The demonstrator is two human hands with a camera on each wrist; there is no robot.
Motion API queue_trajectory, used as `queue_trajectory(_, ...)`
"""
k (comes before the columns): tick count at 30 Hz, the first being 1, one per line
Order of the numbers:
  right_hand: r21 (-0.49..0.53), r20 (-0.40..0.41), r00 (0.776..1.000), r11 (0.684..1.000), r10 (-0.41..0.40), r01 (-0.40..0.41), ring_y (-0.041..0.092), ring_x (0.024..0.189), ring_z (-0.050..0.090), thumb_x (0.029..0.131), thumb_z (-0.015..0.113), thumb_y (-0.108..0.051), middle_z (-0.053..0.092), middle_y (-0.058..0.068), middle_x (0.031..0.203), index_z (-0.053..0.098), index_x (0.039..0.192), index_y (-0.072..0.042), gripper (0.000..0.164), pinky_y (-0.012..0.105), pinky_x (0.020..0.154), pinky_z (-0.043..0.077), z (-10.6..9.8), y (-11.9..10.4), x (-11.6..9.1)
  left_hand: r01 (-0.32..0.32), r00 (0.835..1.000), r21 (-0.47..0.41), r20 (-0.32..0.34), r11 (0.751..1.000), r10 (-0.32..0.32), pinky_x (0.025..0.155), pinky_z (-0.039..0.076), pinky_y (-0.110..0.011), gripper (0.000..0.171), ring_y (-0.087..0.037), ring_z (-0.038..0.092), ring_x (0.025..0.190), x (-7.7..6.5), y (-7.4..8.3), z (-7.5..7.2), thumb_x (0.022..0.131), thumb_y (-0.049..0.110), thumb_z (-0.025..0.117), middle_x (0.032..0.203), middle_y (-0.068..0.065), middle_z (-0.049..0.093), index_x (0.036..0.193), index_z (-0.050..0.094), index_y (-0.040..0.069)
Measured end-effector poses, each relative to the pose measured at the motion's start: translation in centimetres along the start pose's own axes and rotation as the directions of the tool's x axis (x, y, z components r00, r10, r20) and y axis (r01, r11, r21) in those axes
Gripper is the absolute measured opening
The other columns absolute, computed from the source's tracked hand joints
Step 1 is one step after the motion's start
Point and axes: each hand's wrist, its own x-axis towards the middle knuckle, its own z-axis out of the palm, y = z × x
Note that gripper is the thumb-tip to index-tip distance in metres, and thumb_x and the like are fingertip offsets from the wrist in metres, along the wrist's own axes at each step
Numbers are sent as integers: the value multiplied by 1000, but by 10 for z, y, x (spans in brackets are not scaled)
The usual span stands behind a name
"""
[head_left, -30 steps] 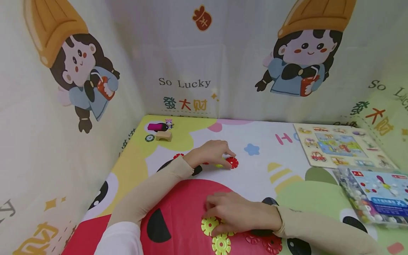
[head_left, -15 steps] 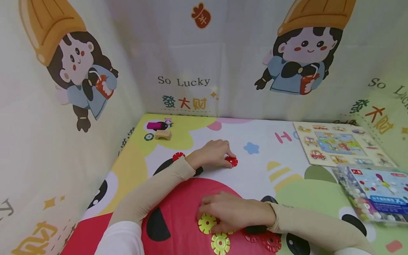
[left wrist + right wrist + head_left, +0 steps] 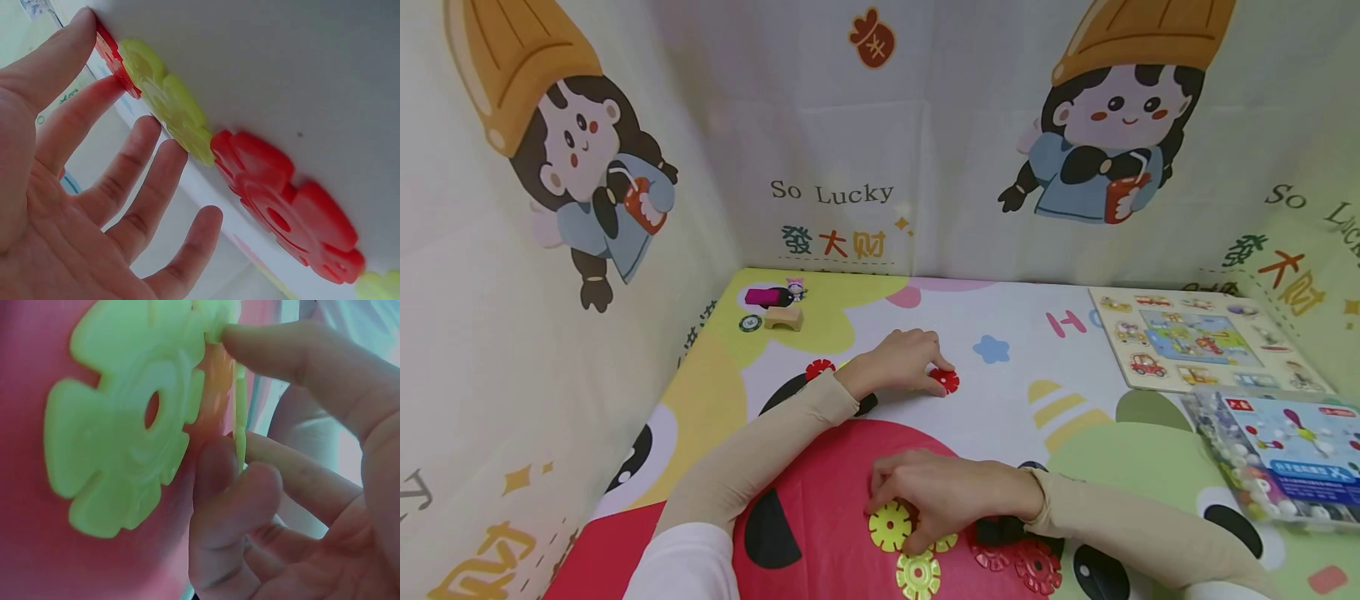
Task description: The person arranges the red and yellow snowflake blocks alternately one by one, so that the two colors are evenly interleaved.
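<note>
My left hand [image 3: 898,362] pinches a red snowflake disc [image 3: 949,381] between thumb and index finger, at the end of a row. Beside it in the left wrist view lie a yellow disc [image 3: 165,97], another red disc [image 3: 281,206] and part of one more yellow disc [image 3: 378,286]; the other fingers are spread. My right hand [image 3: 955,496] is low over the red print, its fingers and thumb curled round a yellow disc [image 3: 240,406] seen edge-on. A flat yellow disc [image 3: 890,527] lies by its fingertips, another yellow disc [image 3: 918,573] just in front.
Red discs [image 3: 1039,565] lie beneath the right wrist. A wooden puzzle board [image 3: 1202,342] and a clear box of coloured pieces [image 3: 1285,462] stand at the right. At the back left are a wooden block [image 3: 784,318], a small figure [image 3: 796,288] and a round token [image 3: 750,322].
My right hand has shifted slightly left over the yellow discs, and its fingers have curled a little more. The left hand stays at the red disc.
</note>
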Motion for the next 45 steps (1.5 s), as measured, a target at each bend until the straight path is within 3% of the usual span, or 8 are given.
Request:
queue_trajectory(7,-23,-62,995,997,77,-79,-6,88,52,70,77,-50,60,-14,100,68,110,-29,45,12,74,42,-2,5,-7,-4,1000,7,-11,1000,4,73,41,-29,47,-6,48,91,0,-2,3,77,51,72,102,7,56,121,63,39)
queue_trajectory(12,-24,-155,964,975,215,-221,-3,83,54,70,78,-47,61,-13,98,70,106,-27,42,16,71,46,-12,22,-25,-3,1000,10,-14,1000,3,73,41,-29,47,-6,48,91,0,-3,4,77,51,72,102,7,56,121,63,38)
queue_trajectory(16,-14,-248,905,932,347,-362,-1,73,52,67,81,-44,62,-11,92,72,101,-24,41,16,63,45,-23,51,-52,-15,1000,15,-13,1000,16,72,42,-29,46,-6,49,90,2,-2,5,78,51,71,102,7,57,122,62,38)
queue_trajectory(22,15,-384,759,826,525,-564,4,60,47,63,86,-36,65,-5,86,75,99,-15,43,20,57,42,-41,96,-83,-18,1000,16,-15,1000,19,68,42,-26,46,-7,50,89,2,-3,5,77,52,72,101,7,57,120,64,38)
queue_trajectory(24,30,-397,725,797,563,-603,6,62,48,63,86,-35,66,-3,87,75,100,-14,44,21,57,43,-44,106,-86,-20,1000,13,-17,1000,20,68,42,-26,46,-7,50,90,2,-3,5,77,52,72,102,7,57,120,64,38)
queue_trajectory(26,34,-392,719,790,574,-612,7,63,48,65,85,-36,66,-1,88,74,103,-13,45,22,57,43,-45,113,-87,-23,1000,9,-16,1000,23,68,42,-26,46,-7,50,91,2,-3,5,77,52,72,102,7,57,120,64,38)
queue_trajectory(31,18,-385,738,804,555,-595,7,63,47,69,83,-38,63,2,87,73,108,-11,49,21,55,42,-44,117,-84,-29,999,13,-14,999,29,68,42,-26,46,-8,49,90,1,-3,4,77,52,71,102,6,57,121,63,38)
queue_trajectory(45,-15,-400,722,784,564,-621,8,62,46,73,80,-37,59,8,93,68,118,-11,54,20,53,40,-40,115,-86,-22,1000,42,-5,999,22,69,42,-28,46,-9,49,92,1,-1,5,79,53,69,105,6,56,122,63,38)
